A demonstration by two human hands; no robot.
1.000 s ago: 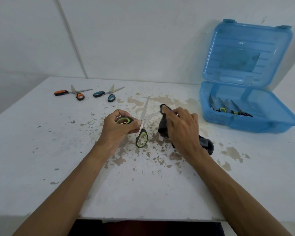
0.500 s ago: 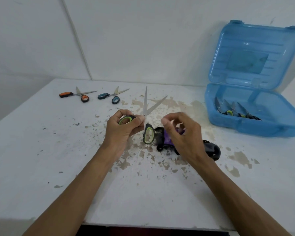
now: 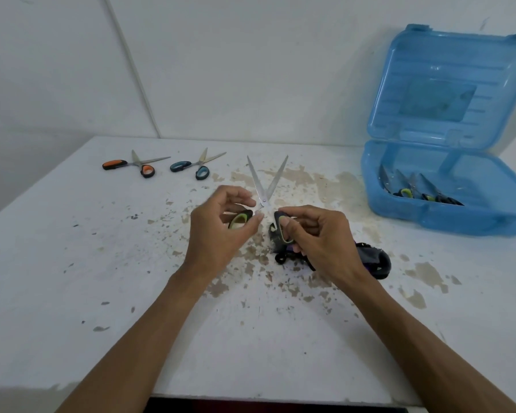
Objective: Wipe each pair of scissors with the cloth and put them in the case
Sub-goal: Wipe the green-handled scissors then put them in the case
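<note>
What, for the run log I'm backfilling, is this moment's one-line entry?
left hand: grips one handle | right hand: grips other handle | green scissors: blades spread | cloth: under right hand | case: open

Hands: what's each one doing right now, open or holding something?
Left hand: grips one handle of the green scissors.
Right hand: grips the other handle, blades spread apart.

- back left of the counter: leftmost scissors, second scissors just right of them
- middle: open scissors, one handle in the left grip, the other in the right grip
- cloth on the counter under the right grip
- back right: case, stored scissors in its left end
</note>
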